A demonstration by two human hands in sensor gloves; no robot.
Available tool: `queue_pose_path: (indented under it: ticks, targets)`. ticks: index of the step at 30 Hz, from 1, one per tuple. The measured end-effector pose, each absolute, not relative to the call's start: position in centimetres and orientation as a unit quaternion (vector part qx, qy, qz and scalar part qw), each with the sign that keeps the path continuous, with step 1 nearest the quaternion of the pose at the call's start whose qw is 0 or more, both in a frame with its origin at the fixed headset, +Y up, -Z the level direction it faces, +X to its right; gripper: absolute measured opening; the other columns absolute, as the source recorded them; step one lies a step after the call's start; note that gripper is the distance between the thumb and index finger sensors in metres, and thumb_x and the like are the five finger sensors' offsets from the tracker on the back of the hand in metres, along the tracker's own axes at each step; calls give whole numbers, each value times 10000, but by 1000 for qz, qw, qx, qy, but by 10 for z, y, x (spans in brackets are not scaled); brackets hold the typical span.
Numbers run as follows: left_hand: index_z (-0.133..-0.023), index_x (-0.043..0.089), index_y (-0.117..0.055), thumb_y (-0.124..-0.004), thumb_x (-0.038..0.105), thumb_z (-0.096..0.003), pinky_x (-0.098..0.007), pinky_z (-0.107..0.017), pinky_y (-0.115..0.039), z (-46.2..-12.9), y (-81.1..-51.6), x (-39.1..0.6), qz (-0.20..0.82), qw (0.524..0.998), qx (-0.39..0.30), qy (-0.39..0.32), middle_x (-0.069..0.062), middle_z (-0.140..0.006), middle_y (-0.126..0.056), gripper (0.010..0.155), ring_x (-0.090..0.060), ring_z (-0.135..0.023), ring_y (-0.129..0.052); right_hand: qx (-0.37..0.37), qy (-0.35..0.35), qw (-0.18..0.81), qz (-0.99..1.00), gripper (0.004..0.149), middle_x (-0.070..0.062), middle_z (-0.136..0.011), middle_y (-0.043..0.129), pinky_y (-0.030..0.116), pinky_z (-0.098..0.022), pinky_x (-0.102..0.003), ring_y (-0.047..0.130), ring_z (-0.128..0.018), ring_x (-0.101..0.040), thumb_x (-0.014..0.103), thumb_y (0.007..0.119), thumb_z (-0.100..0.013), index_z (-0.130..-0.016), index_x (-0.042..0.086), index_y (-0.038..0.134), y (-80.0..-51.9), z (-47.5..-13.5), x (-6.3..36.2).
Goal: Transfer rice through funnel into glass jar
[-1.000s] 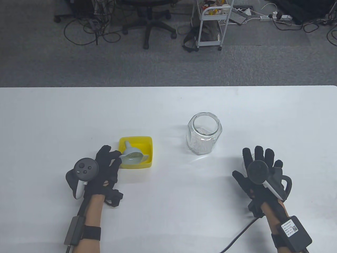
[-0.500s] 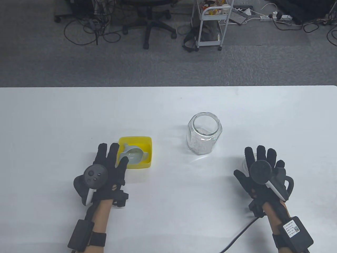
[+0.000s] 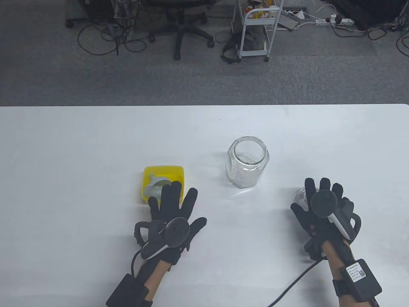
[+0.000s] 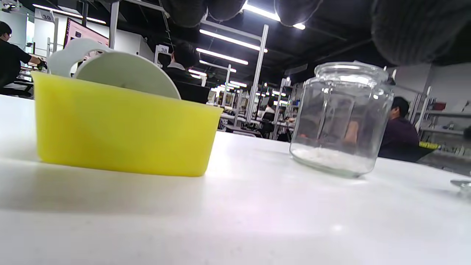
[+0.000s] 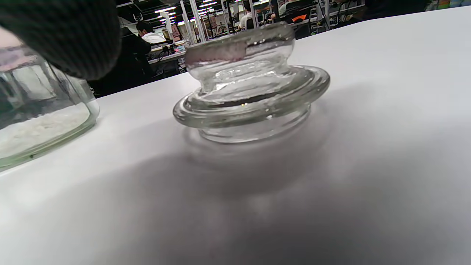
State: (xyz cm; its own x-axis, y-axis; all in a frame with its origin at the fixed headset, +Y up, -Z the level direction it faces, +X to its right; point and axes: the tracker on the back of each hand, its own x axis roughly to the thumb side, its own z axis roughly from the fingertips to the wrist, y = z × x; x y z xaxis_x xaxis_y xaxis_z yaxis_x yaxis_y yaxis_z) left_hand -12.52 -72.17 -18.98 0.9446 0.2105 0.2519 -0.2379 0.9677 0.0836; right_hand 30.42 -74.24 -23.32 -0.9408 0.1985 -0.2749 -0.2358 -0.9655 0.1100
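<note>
A yellow bowl (image 3: 167, 171) sits on the white table (image 3: 96, 144) with a pale funnel (image 3: 152, 188) lying in it. My left hand (image 3: 174, 206) lies palm down with fingers spread at the bowl's near right corner and holds nothing. The left wrist view shows the bowl (image 4: 121, 136), the funnel (image 4: 125, 75) and the jar (image 4: 342, 117). The open glass jar (image 3: 247, 161) stands mid-table with a thin layer of rice (image 4: 327, 156) at its bottom. My right hand (image 3: 322, 198) hovers open over a glass lid (image 3: 299, 195), which rests on the table (image 5: 250, 84).
The jar's edge shows at the left of the right wrist view (image 5: 36, 117). A black cable (image 3: 294, 281) runs from my right wrist across the table's near edge. Beyond the far edge are an office chair (image 3: 179, 28) and a white cart (image 3: 255, 32).
My left hand has moved from the bowl's left side, where its fingers touched the funnel, to the bowl's near right corner and spread flat. My right hand has drifted slightly right.
</note>
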Motion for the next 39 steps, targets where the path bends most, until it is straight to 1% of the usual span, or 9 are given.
queue_pose_path:
  ticks: [2, 8, 11, 17, 24, 28, 33, 39]
  targets:
    - [-1170, 430, -339, -753, 741, -503, -784, -715, -344, -190, -726, -127, 96, 986, 60, -119, -162, -1292, -236, 844, -474, -1174, -320, -135, 72, 110, 982, 842, -77, -1176, 175, 276, -724, -702, 151, -1059, -470, 676, 743, -375, -1024, 432, 265, -744, -234, 305]
    - [-1171, 426, -342, -751, 733, -507, -787, -714, -338, -188, -741, -132, 75, 989, 29, -121, -160, -1293, -233, 838, -470, -1175, -319, -148, 83, 100, 980, 811, -77, -1177, 191, 312, -731, -696, 192, -1062, -484, 672, 743, -379, -1028, 440, 316, -749, -235, 306]
    - [-1168, 431, -342, -745, 726, -512, -785, -717, -337, -188, -742, -132, 75, 989, 25, -126, -154, -1293, -234, 825, -465, -1177, -320, -156, 93, 96, 979, 806, -93, -1175, 206, 369, -737, -683, 278, -1065, -497, 661, 741, -387, -1023, 447, 295, -752, -236, 308]
    - [-1167, 433, -344, -738, 719, -517, -783, -721, -343, -188, -743, -131, 78, 988, 20, -135, -152, -1294, -237, 812, -464, -1178, -331, -164, 106, 88, 977, 791, -89, -1175, 228, 436, -743, -664, 374, -1064, -496, 647, 736, -395, -1017, 456, 286, -759, -239, 310]
    - [-1166, 442, -350, -731, 707, -528, -785, -722, -349, -188, -743, -131, 77, 987, 15, -140, -154, -1295, -239, 789, -473, -1177, -340, -171, 96, 77, 977, 773, -76, -1178, 289, 485, -750, -644, 499, -1065, -423, 620, 743, -398, -1012, 476, 296, -758, -239, 309]
    - [-1165, 445, -353, -733, 699, -532, -784, -723, -353, -188, -743, -131, 78, 987, 14, -138, -152, -1294, -242, 781, -477, -1176, -349, -180, 79, 78, 977, 738, -58, -1169, 383, 517, -751, -627, 571, -1046, -381, 582, 766, -401, -1005, 502, 349, -756, -239, 310]
    - [-1164, 449, -362, -730, 691, -537, -785, -724, -357, -188, -743, -131, 79, 987, 12, -137, -154, -1295, -245, 767, -485, -1175, -356, -180, 68, 80, 978, 737, -53, -1153, 457, 529, -752, -622, 607, -1029, -366, 576, 791, -389, -1003, 505, 389, -756, -240, 311]
    - [-1165, 447, -364, -729, 689, -539, -787, -724, -358, -187, -743, -130, 78, 987, 10, -138, -155, -1295, -244, 764, -490, -1174, -361, -174, 58, 78, 980, 731, -53, -1137, 505, 538, -752, -619, 633, -1010, -354, 578, 803, -378, -1001, 503, 428, -756, -242, 312]
